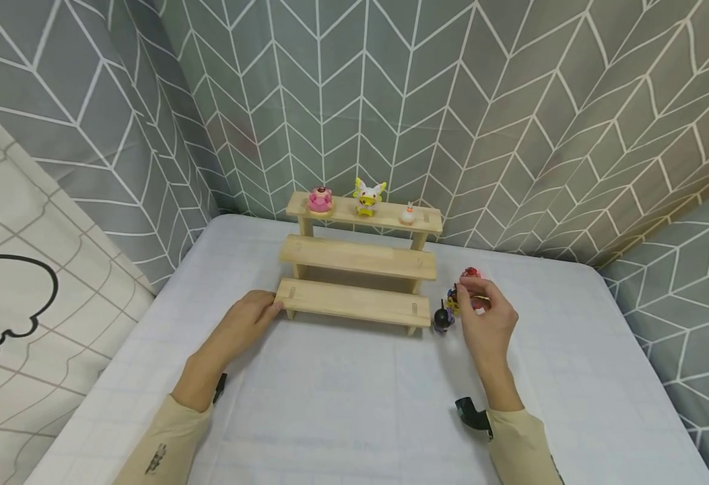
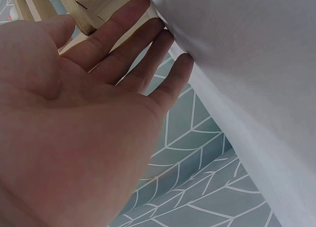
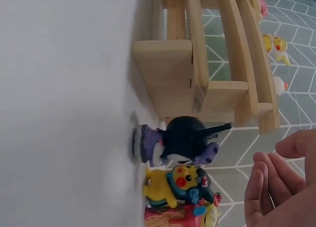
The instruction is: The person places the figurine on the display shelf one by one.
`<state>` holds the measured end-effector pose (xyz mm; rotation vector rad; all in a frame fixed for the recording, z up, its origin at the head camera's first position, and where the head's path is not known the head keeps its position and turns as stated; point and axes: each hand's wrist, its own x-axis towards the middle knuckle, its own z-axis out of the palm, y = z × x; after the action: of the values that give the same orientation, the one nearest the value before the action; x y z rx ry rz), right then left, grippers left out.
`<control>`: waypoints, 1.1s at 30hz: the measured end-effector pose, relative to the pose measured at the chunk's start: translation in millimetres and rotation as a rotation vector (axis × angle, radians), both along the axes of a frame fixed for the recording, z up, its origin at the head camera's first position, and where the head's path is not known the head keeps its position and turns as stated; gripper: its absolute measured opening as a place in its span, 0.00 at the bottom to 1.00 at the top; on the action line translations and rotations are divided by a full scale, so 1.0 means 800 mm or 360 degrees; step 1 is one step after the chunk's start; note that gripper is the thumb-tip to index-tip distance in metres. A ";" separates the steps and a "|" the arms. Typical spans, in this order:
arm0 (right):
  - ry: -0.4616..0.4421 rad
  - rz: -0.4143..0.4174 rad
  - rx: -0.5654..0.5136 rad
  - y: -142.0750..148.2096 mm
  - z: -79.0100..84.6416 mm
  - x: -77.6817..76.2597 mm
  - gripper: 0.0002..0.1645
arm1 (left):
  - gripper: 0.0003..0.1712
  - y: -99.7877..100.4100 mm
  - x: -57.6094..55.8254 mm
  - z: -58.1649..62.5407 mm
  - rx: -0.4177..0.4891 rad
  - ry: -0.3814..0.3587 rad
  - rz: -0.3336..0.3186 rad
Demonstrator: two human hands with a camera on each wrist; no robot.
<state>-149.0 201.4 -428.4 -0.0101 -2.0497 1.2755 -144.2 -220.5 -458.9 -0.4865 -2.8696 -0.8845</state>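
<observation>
A three-tier wooden display stand (image 1: pixel 357 257) stands on the white-covered table. My left hand (image 1: pixel 248 320) is at the left end of its lowest step; the left wrist view shows the fingers (image 2: pixel 123 49) extended, gripping nothing. Over a cluster of toy figurines right of the stand hovers my right hand (image 1: pixel 490 323), its thumb and fingertips apart with nothing visible between them. The cluster holds a black-and-purple figurine (image 3: pixel 185 140), a yellow figurine in a dark hood (image 3: pixel 173 184) and a red-and-brown one (image 3: pixel 173 215). In the head view, the right hand partly hides them.
Along the top step sit a pink figurine (image 1: pixel 320 200), a white-and-yellow eared figurine (image 1: pixel 367 197) and a small white figurine (image 1: pixel 407 214). Grey patterned curtains (image 1: pixel 415 87) hang behind and beside the table (image 1: pixel 330 404).
</observation>
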 end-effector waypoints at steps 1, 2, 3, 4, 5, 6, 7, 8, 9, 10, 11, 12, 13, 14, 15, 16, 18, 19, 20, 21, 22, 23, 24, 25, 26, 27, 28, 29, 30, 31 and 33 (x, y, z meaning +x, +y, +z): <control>-0.0005 0.0008 0.0011 0.003 -0.005 -0.001 0.06 | 0.16 0.000 0.000 -0.001 0.0001 0.0002 -0.0001; -0.0014 0.0023 0.0018 0.006 -0.010 -0.002 0.07 | 0.16 0.000 0.000 -0.001 0.0002 0.0005 -0.0003; -0.0028 0.0041 0.0025 0.009 -0.013 -0.001 0.07 | 0.15 0.000 0.000 -0.002 0.0004 0.0006 -0.0001; -0.0044 0.0061 0.0029 0.011 -0.016 0.000 0.07 | 0.15 0.000 0.000 -0.002 0.0002 0.0013 -0.0002; -0.0064 0.0079 0.0045 0.014 -0.018 0.002 0.07 | 0.15 0.001 0.000 -0.003 0.0000 0.0023 -0.0003; -0.0089 0.0101 0.0065 0.016 -0.019 0.004 0.07 | 0.14 0.001 0.000 -0.003 -0.0002 0.0033 -0.0008; -0.0112 0.0123 0.0088 0.019 -0.021 0.007 0.08 | 0.14 0.001 0.000 -0.004 -0.0005 0.0044 -0.0012; -0.0134 0.0152 0.0106 0.022 -0.022 0.010 0.08 | 0.14 0.001 0.000 -0.004 -0.0007 0.0055 -0.0015; -0.0153 0.0178 0.0130 0.024 -0.022 0.013 0.09 | 0.13 0.001 0.000 -0.004 -0.0007 0.0058 -0.0016; -0.0166 0.0206 0.0155 0.027 -0.022 0.016 0.11 | 0.13 0.002 0.001 -0.003 -0.0008 0.0064 -0.0018; -0.0178 0.0235 0.0180 0.029 -0.023 0.020 0.12 | 0.13 0.002 0.001 -0.003 -0.0008 0.0067 -0.0019; -0.0188 0.0266 0.0202 0.032 -0.024 0.023 0.14 | 0.14 0.002 0.001 -0.003 -0.0008 0.0067 -0.0019; -0.0193 0.0295 0.0219 0.034 -0.025 0.025 0.16 | 0.14 0.002 0.001 -0.002 -0.0006 0.0073 -0.0019; -0.0198 0.0326 0.0228 0.037 -0.026 0.027 0.18 | 0.14 0.002 0.001 -0.002 -0.0010 0.0083 -0.0018; -0.0203 0.0358 0.0235 0.039 -0.028 0.029 0.19 | 0.14 0.002 0.001 -0.001 -0.0007 0.0087 -0.0018; -0.0204 0.0391 0.0238 0.041 -0.030 0.029 0.20 | 0.14 0.002 0.001 -0.001 -0.0005 0.0094 -0.0019; -0.0213 0.0459 0.0220 0.044 -0.033 0.029 0.22 | 0.14 0.002 0.000 -0.001 -0.0002 0.0105 -0.0022; -0.0220 0.0490 0.0210 0.045 -0.035 0.029 0.23 | 0.14 0.002 0.000 -0.001 -0.0002 0.0104 -0.0021; -0.0230 0.0519 0.0207 0.046 -0.036 0.028 0.23 | 0.14 0.002 0.000 -0.001 -0.0002 0.0096 -0.0017; -0.0245 0.0542 0.0210 0.047 -0.037 0.027 0.24 | 0.14 0.002 -0.001 -0.001 0.0001 0.0084 -0.0015; -0.0256 0.0559 0.0219 0.047 -0.038 0.027 0.24 | 0.14 0.002 -0.001 -0.001 -0.0002 0.0080 -0.0016; -0.0277 0.0574 0.0224 0.048 -0.038 0.027 0.24 | 0.14 0.002 -0.001 -0.001 -0.0004 0.0074 -0.0015; -0.0299 0.0582 0.0236 0.049 -0.039 0.028 0.25 | 0.14 0.002 -0.001 -0.001 -0.0004 0.0068 -0.0013; -0.0319 0.0590 0.0247 0.049 -0.040 0.028 0.25 | 0.14 0.001 -0.001 -0.001 -0.0003 0.0064 -0.0012; -0.0338 0.0593 0.0266 0.049 -0.040 0.028 0.26 | 0.14 0.001 -0.001 -0.001 0.0001 0.0060 -0.0012; -0.0356 0.0589 0.0293 0.049 -0.041 0.029 0.26 | 0.14 0.001 -0.002 -0.001 0.0006 0.0060 -0.0016; -0.0368 0.0588 0.0320 0.049 -0.041 0.029 0.27 | 0.14 0.000 -0.002 -0.001 0.0011 0.0058 -0.0019; -0.0382 0.0588 0.0341 0.049 -0.041 0.030 0.28 | 0.14 0.000 -0.002 -0.001 0.0017 0.0054 -0.0018; -0.0391 0.0582 0.0373 0.049 -0.041 0.030 0.28 | 0.14 0.000 -0.002 -0.001 0.0019 0.0050 -0.0016; -0.0396 0.0577 0.0405 0.049 -0.041 0.030 0.29 | 0.14 -0.001 -0.002 -0.001 0.0022 0.0047 -0.0017; -0.0401 0.0567 0.0457 0.048 -0.041 0.030 0.29 | 0.14 -0.001 -0.001 0.000 0.0024 0.0045 -0.0011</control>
<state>-125.0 239.9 -461.0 0.3574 -2.5215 1.2195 -144.7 -221.4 -458.9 -0.5034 -2.8357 -0.8924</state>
